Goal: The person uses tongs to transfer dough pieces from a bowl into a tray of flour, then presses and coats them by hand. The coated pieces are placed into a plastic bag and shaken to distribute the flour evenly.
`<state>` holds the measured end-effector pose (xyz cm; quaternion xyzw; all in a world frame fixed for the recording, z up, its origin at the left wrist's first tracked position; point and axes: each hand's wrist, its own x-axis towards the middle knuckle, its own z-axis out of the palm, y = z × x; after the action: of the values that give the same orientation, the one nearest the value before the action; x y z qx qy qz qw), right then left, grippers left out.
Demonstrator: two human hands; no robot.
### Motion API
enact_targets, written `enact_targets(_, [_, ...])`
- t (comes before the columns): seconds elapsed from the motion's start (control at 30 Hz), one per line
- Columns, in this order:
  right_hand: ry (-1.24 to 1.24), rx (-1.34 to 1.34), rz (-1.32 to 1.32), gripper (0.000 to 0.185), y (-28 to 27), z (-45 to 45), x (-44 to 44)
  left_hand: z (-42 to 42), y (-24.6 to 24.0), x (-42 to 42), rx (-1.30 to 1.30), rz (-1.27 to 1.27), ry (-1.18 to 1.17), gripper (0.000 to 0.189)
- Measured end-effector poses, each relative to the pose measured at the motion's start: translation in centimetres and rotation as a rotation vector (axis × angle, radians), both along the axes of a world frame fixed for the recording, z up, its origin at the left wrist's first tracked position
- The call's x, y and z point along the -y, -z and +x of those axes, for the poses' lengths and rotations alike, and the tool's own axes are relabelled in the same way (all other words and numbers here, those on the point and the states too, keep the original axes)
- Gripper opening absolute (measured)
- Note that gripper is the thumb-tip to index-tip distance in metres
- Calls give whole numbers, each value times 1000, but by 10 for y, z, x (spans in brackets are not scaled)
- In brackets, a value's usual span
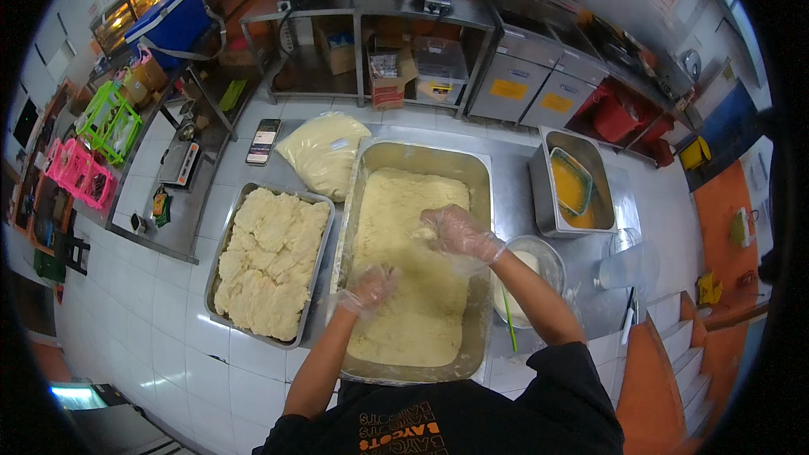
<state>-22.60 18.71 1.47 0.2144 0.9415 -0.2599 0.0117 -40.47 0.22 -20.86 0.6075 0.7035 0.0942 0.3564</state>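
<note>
A deep steel pan (483,202) before me holds a bed of pale yellow flour-like powder (404,322). My right hand (461,235), in a clear plastic glove, is over the powder at the pan's right side. Its fingers close around a small pale lump (425,232). Lower and to the left, my gloved left hand (374,287) hovers over or rests on the powder near the pan's left wall. Motion blur hides how its fingers are set, and I see nothing clearly in it. Left of the pan, a shallow metal tray (213,294) bears a lumpy, flour-coated pale mass (272,259).
A plastic bag of pale powder (325,151) and a phone (263,141) lie behind the tray. To the right stand a bowl of white powder (548,259) with a green stick (509,319), a steel container (548,202) of orange liquid, a plastic pitcher (622,268) and a white-handled knife (627,325).
</note>
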Motion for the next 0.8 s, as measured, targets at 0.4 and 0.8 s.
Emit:
enact_targets(0.4, [989, -832, -1289, 75, 47, 54, 72, 31, -167, -40, 518, 377, -284, 40])
enact_targets(0.8, [999, -717, -1198, 64, 103, 104, 198, 56, -202, -53, -252, 241, 588, 19])
